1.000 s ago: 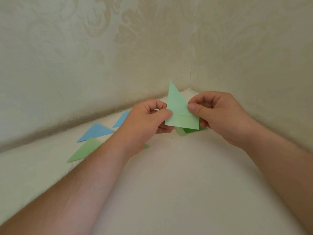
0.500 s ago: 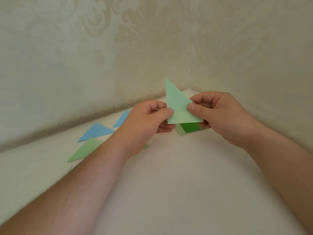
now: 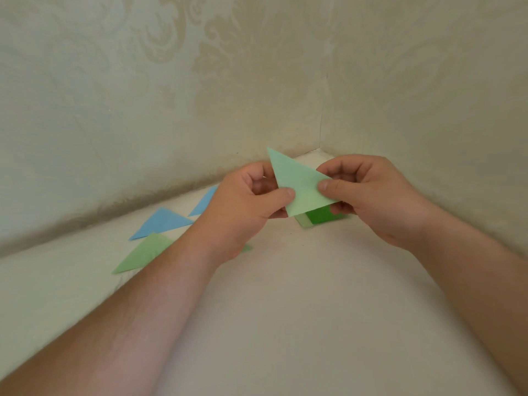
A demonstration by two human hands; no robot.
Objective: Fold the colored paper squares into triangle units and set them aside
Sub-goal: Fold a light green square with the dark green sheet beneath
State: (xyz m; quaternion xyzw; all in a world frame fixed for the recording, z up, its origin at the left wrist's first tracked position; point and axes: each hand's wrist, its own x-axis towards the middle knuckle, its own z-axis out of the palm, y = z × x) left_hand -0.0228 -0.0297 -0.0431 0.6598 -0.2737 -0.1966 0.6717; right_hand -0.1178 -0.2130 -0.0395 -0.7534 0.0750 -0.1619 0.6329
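I see L hand (image 3: 245,207) and R hand (image 3: 368,192) both pinching the light green triangle (image 3: 300,187) above the bench's (image 3: 285,310) far corner; paper stack (image 3: 320,217) beneath (partly hidden), folded triangles (image 3: 160,224) by the left edge.

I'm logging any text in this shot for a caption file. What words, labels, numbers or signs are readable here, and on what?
None: no readable text anywhere.
Light green folded paper held in both hands: blank.
Blue triangles and green triangle on the surface: blank.
Green paper stack: no print visible.
Wall: only an ornamental pattern, no letters.
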